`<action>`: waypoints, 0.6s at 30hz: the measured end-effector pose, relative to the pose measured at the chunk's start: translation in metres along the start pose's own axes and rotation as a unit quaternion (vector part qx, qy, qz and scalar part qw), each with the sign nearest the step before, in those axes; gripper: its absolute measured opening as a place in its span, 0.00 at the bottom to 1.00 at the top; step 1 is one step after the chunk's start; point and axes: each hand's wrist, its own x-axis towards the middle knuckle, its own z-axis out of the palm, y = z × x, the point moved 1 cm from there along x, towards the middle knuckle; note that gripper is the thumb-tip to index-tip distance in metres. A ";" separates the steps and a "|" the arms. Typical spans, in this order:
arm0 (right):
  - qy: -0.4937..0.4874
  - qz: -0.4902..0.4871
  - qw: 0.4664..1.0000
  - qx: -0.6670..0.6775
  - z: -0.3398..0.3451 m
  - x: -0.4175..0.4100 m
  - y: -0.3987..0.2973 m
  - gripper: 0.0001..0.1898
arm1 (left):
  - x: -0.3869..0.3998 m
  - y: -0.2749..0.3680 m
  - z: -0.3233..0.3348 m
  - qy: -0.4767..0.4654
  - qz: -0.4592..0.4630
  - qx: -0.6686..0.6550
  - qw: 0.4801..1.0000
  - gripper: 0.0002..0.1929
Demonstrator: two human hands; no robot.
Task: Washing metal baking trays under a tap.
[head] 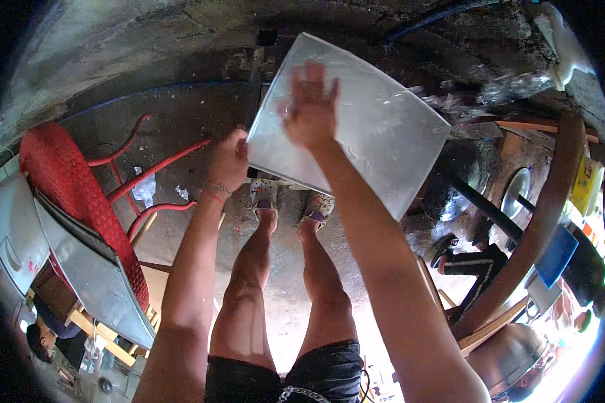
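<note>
A square, pale sheet-like panel (378, 126) with a shiny, slightly wrinkled surface lies tilted ahead of me, above my feet. Flat over its left part is my right hand (312, 106), blurred, with fingers spread; whether the palm touches the surface cannot be told. My left hand (233, 158) is at the panel's left corner, its fingers curled at the edge. What the panel rests on is mostly hidden beneath it.
A red stool (80, 201) lies on its side at the left, legs pointing inward, beside a metal sheet (96, 267). Clear plastic scraps (144, 186) lie on the floor. At right are a round-edged table (534, 242), a metal pot (506, 355) and other people.
</note>
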 end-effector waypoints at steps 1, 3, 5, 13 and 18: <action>0.026 -0.033 0.990 0.137 -0.012 0.005 -0.033 0.38 | -0.007 0.005 -0.012 -0.007 0.008 0.000 1.000 0.07; 0.006 -0.069 0.996 0.059 -0.028 0.000 -0.066 0.35 | -0.013 0.008 -0.020 0.016 0.040 -0.043 0.998 0.07; -0.050 -0.151 0.969 0.191 -0.065 -0.018 -0.096 0.32 | -0.028 0.009 -0.039 0.016 0.029 -0.219 0.975 0.05; -0.114 0.120 0.985 0.047 -0.095 -0.084 0.090 0.38 | -0.093 0.058 -0.113 0.017 -0.064 -0.200 0.978 0.07; -0.155 0.322 0.918 0.169 -0.097 -0.050 0.157 0.28 | -0.124 0.102 -0.106 -0.110 -0.170 -0.425 0.882 0.23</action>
